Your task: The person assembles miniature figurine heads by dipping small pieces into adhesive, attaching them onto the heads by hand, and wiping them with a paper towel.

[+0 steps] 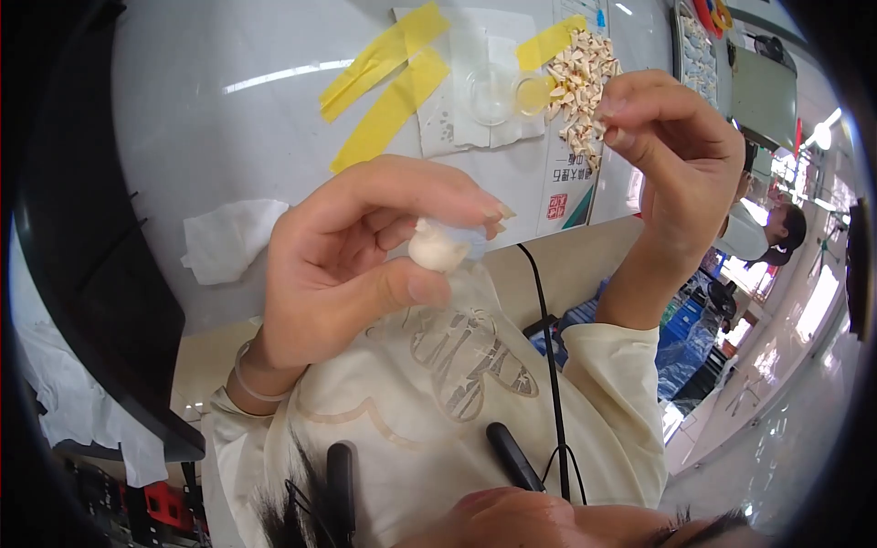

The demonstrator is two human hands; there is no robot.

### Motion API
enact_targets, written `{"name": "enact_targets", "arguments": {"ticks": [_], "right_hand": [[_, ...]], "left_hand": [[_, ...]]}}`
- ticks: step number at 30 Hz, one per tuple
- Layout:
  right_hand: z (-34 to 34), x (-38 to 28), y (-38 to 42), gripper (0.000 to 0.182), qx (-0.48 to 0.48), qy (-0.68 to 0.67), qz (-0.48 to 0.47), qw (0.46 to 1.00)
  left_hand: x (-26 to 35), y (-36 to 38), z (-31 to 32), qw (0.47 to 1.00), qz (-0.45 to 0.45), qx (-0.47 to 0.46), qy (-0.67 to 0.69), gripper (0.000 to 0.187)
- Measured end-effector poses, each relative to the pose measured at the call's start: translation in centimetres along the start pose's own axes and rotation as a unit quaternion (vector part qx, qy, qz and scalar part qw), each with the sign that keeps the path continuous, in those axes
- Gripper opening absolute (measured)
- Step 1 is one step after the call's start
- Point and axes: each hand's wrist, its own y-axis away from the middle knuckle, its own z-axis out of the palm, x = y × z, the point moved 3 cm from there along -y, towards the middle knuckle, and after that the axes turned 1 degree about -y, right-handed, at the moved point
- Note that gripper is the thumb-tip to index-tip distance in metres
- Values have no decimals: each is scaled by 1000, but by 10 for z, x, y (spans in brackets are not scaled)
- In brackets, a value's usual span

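Note:
My left hand (343, 247) is closed on a small rounded cream-white figure (437, 248), held between thumb and fingers in front of the chest. A bluish translucent patch shows beside the figure, too blurred to identify. My right hand (681, 137) is raised at the right edge of the small pieces (580, 87), its thumb and forefinger pinched close together. Whatever is between those fingertips is too small to name. The pieces are cream with reddish parts and lie in a loose heap. Left of them, a clear round dish (491, 96) rests on white paper (443, 128).
Yellow tape strips (393, 110) lie on the white table (219, 137). A crumpled white tissue (233, 239) is near its front edge. A black curved object (82, 219) stands left; a metal tray (696, 55) lies back right. Another person (767, 233) is farther right.

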Motion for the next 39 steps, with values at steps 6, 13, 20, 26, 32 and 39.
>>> {"name": "enact_targets", "arguments": {"ticks": [6, 13, 20, 26, 32, 39], "right_hand": [[14, -9, -12, 16, -29, 195, 30, 980], [24, -21, -27, 10, -87, 344, 3, 935], [55, -41, -51, 13, -58, 501, -9, 864], [58, -44, -49, 13, -61, 528, -20, 847], [40, -32, -35, 13, -64, 454, -55, 887], [36, -22, 10, 19, -52, 90, -79, 991]], "left_hand": [[-4, 2, -3, 1000, 21, -8, -9, 41], [0, 2, 0, 998, -44, 37, 33, 43], [-7, 0, -7, 998, 50, -5, -34, 46], [-5, -2, -9, 993, 80, -24, -86, 46], [-3, 1, -8, 998, 27, 15, -59, 42], [-5, 1, -5, 999, 37, 28, 15, 40]]}}
